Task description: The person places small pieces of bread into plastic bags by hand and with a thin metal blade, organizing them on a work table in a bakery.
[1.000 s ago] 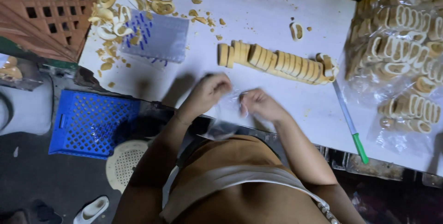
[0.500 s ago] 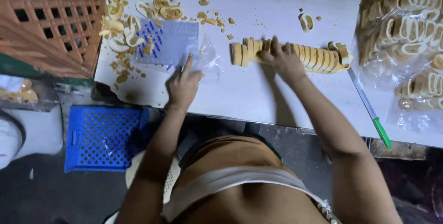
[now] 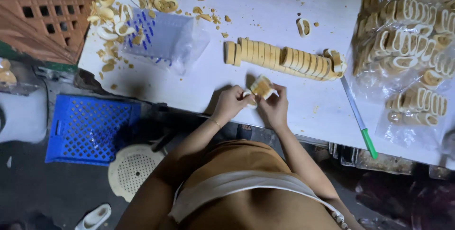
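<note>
Bare white tabletop (image 3: 189, 85) lies open at centre left, between the clear plastic bag with blue print (image 3: 163, 38) above and the table's near edge. Across the middle, the long row of tan sliced biscuits (image 3: 284, 59) bars the way upward. At right, the green-tipped white stick (image 3: 359, 118) and heaped clear bags of ring biscuits (image 3: 412, 45) close off that side.

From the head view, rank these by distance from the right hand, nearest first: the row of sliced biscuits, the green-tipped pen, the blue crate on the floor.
1. Row of sliced biscuits: just beyond the right hand on the white table.
2. Green-tipped pen: off to its right.
3. Blue crate: far left, below the table.
</note>
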